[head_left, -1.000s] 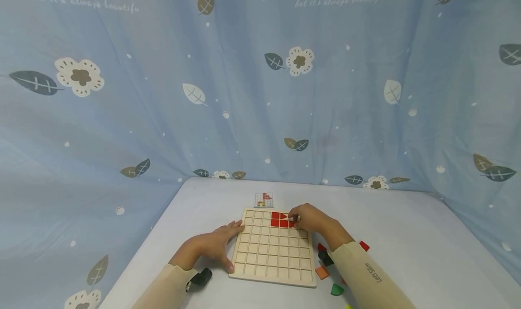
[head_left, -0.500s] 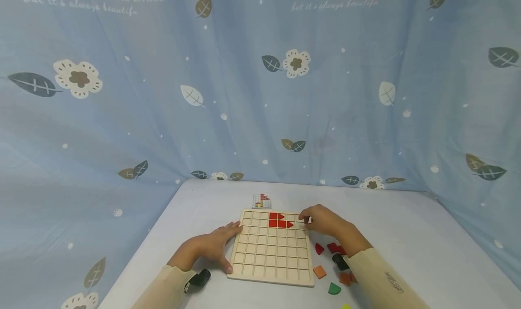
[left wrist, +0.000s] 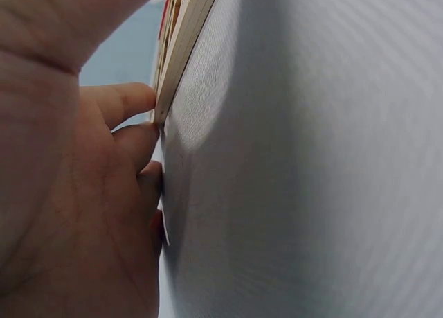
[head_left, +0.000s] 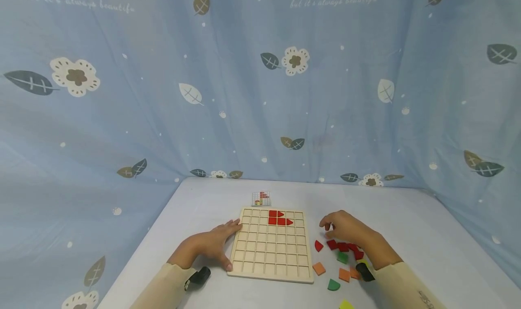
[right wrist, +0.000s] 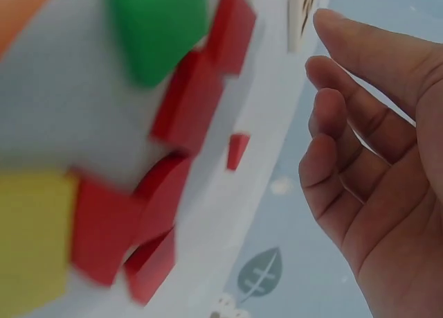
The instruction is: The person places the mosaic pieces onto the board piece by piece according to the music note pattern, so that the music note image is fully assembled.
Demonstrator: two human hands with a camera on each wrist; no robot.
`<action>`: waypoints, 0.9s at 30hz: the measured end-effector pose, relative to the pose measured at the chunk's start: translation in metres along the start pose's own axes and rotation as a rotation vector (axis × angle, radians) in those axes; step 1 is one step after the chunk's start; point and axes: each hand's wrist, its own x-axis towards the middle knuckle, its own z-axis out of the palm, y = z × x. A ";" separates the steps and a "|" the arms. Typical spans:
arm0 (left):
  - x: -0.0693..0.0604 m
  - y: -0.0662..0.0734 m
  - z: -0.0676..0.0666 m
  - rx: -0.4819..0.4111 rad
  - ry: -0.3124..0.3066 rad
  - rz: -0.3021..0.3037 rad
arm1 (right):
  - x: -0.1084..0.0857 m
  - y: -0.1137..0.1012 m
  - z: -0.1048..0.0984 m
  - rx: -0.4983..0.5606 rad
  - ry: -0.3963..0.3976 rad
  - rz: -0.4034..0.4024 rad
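A wooden grid board (head_left: 270,245) lies on the table with several red pieces (head_left: 273,217) in its upper cells. Against the board's left edge rests my left hand (head_left: 213,245), thumb and fingers spread; in the left wrist view, fingertips of the hand (left wrist: 90,179) touch the board's side (left wrist: 181,51). Off the board's right side, my right hand (head_left: 346,227) hovers above the table with fingers loosely bent and nothing between them. The right wrist view shows that hand (right wrist: 387,145) beside loose red blocks (right wrist: 187,100), a green block (right wrist: 158,27) and a yellow block (right wrist: 34,242).
A small printed pattern card (head_left: 261,198) lies behind the board. Orange pieces (head_left: 319,268), green pieces (head_left: 333,285) and a yellow piece (head_left: 346,304) are scattered to the right of the board on the white table (head_left: 220,200). A blue patterned curtain (head_left: 244,73) hangs behind.
My right hand has moved right, away from the board's upper cells, uncovering loose pieces on the table. The left hand stays on the board's edge.
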 end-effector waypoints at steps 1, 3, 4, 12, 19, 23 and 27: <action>0.000 0.000 0.000 0.000 -0.001 0.000 | -0.003 0.002 0.000 0.000 -0.001 0.008; 0.000 0.000 0.000 0.000 -0.002 0.000 | -0.008 0.007 0.001 0.003 -0.010 0.027; -0.001 0.001 0.000 -0.001 -0.003 0.000 | -0.011 0.008 0.001 0.010 -0.017 0.035; -0.002 0.004 -0.001 -0.005 0.000 -0.010 | -0.022 0.017 0.004 0.027 -0.089 0.097; -0.002 0.005 -0.001 -0.021 0.002 -0.017 | -0.023 0.018 0.008 0.056 -0.077 0.066; -0.002 0.005 -0.001 -0.013 0.001 -0.022 | -0.023 0.018 0.009 0.052 -0.093 0.068; -0.002 0.006 -0.002 -0.021 -0.003 -0.019 | -0.022 0.016 0.009 0.034 -0.087 0.035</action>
